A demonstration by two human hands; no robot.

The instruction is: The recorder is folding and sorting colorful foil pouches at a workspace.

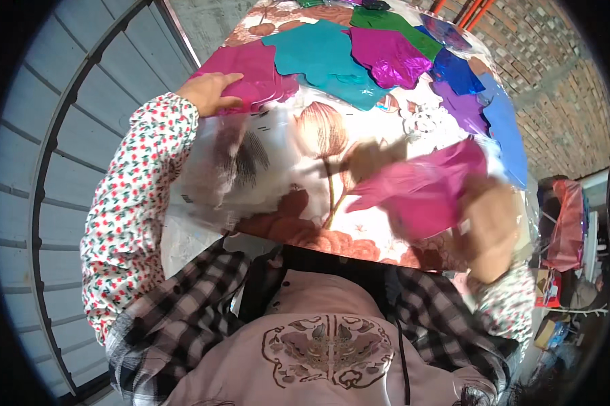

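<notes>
One big desk with a flowery top fills the middle of the frame, and lots of shiny flat pieces lie near its far end. The next biggest thing is the clear plastic pile at the left of the frame. It looks like see-through bags, but the dark marks could be print, so I can't tell if they have anything in them. A wide teal piece lies at the top middle. Beside it, at the upper left, are the pink sheets. A smaller magenta piece lies partly on the teal one. The lifted pink piece is at the right of the middle, bent and blurry, over the desk. At the far right hangs a red bag, and what it holds is hidden. Two hands do the job. The left hand lies with loose, spread fingers on the pink sheets. The right hand seems to pinch the lifted pink piece, though blur hides the tips. I think the step is handling one pink piece apart from the rest. Next calls for a firm pinch and a flat, smooth place to lay it.
</notes>
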